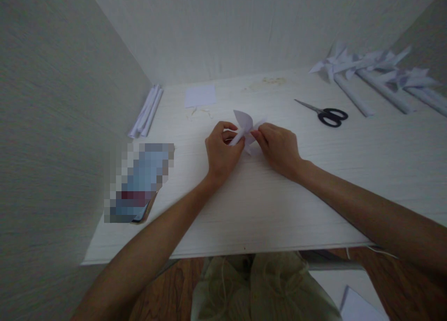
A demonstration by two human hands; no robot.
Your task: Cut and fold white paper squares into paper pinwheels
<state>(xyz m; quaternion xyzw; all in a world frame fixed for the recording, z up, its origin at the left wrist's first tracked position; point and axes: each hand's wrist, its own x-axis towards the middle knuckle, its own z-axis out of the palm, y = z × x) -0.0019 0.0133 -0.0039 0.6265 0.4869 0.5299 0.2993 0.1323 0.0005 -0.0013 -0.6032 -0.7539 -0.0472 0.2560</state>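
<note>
Both hands meet over the middle of the white counter (265, 204), pinching a small folded paper piece (245, 128) between them. The left hand (220, 149) closes its thumb and fingers on the lower left flap; the right hand (277, 146) grips the right flap with its fingertips. The piece looks held just above the surface.

To fold well here, it seems wise to keep the pinch close to the centre — so the flaps stay aligned — and to press creases with fingertips, not nails.

Scissors (326, 114) lie well apart to the right; finished paper pinwheels (370, 67) on rolled stems sit at the far right, partly cut off. The exact folds under the fingers are hidden — the object at the left is blurred out.
</note>
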